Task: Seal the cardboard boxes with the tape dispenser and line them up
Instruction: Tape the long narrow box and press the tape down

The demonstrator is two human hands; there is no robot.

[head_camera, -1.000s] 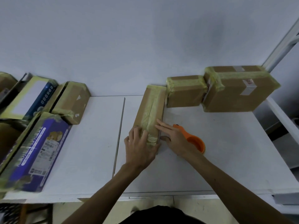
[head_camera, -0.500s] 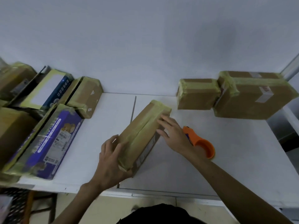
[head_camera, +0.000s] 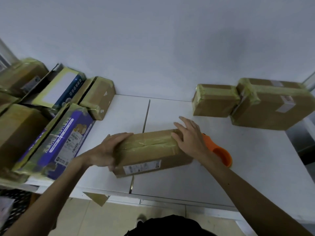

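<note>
A long taped cardboard box [head_camera: 150, 150] lies crosswise at the middle of the white table [head_camera: 247, 167], label facing me. My left hand [head_camera: 109, 150] grips its left end, fingers over the top. On its right end rests my right hand [head_camera: 189, 135] with fingers straight and spread. The orange tape dispenser [head_camera: 219, 150] lies on the table just right of my right wrist, partly hidden by it. Two sealed boxes, a small one [head_camera: 214, 101] and a larger one [head_camera: 271, 104], stand side by side at the back right against the wall.
Several boxes crowd the left side: a purple printed box [head_camera: 59, 143], a blue-and-white one [head_camera: 63, 91], a small brown one [head_camera: 98, 97] and larger brown ones [head_camera: 18, 130]. A cardboard scrap [head_camera: 97, 198] pokes out under the front edge. A seam splits the tabletop.
The long box has been pulled away from the back row and swung round from lengthwise to crosswise. My left hand moved to its left end, my right hand to its right end.
</note>
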